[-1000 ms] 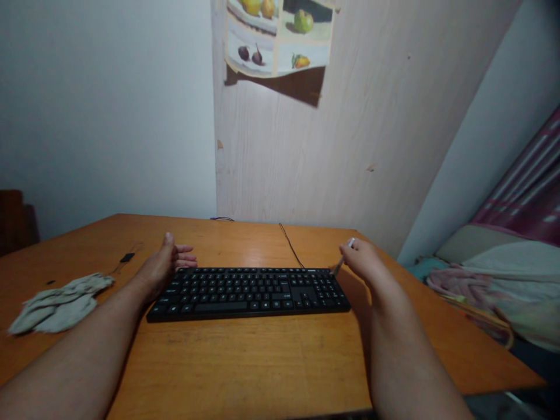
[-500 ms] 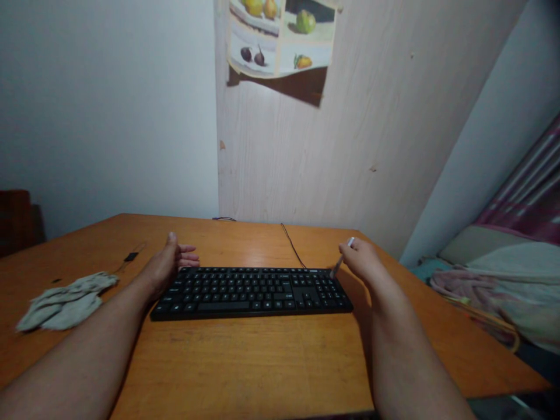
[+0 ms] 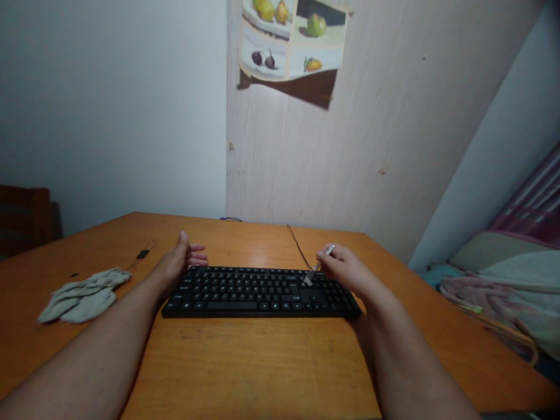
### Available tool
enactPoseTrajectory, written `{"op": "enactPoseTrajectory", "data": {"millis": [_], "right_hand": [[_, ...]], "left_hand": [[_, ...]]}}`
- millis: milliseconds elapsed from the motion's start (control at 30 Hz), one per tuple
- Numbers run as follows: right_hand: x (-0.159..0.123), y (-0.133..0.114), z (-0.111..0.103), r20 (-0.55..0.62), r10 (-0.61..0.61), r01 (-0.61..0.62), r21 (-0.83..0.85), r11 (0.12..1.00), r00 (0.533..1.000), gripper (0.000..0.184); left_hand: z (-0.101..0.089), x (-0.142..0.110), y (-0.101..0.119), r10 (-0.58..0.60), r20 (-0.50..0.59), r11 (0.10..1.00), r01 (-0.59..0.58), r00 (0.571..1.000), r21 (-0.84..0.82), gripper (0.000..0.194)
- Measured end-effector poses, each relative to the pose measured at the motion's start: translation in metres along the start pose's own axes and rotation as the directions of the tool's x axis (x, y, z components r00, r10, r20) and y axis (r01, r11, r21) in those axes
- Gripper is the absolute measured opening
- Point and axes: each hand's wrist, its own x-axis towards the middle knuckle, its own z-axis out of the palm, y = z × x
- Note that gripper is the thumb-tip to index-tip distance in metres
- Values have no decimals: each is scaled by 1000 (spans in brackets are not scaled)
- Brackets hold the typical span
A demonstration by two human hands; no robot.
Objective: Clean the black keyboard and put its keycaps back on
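Note:
A black keyboard [image 3: 245, 291] lies flat on the wooden table in front of me. My left hand [image 3: 175, 265] rests against its far left corner, thumb up and fingers stretched out behind the back edge. Over the right part of the keys, my right hand [image 3: 339, 263] pinches a small brush [image 3: 321, 262] with a white handle. The brush slants down to the left, its pale bristle end at the keys left of the number pad. Part of the number pad is hidden by my right hand.
A crumpled grey cloth [image 3: 85, 296] lies left of my left forearm, with a small black object [image 3: 143, 254] on a thin cord beyond it. A black cable [image 3: 300, 246] runs behind the keyboard. The table [image 3: 258, 361] meets the wall at the back; bedding [image 3: 490, 291] lies at right.
My right hand has moved left with the brush, from the number pad to the keys beside it. My left hand stays at the keyboard's left end. The view has shifted slightly.

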Motion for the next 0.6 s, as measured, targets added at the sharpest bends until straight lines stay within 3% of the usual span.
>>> {"op": "enactPoseTrajectory", "data": {"millis": [133,233,333,467,600], "right_hand": [[4,11,-8,-186,68,-117,-265,957,980,28],[6,15,-10,-291,80,-160,-265,951,954,29],[6,12,-5,-229,56,-100,-185,978,972,32],[2,4,-5,-99,24,-44,-214,976,995,32],[-2,1,-13,25,77,-75,-55,996,997,27]], "left_hand": [[0,0,-1,-10,2,1000,10,1000,9,81],[-2,5,-5,-15,19,1000,14,1000,15,82],[-3,7,-7,-4,16,1000,4,1000,15,79],[-2,6,-6,-9,7,1000,9,1000,12,76],[-1,5,-4,-10,14,1000,10,1000,22,78]]}}
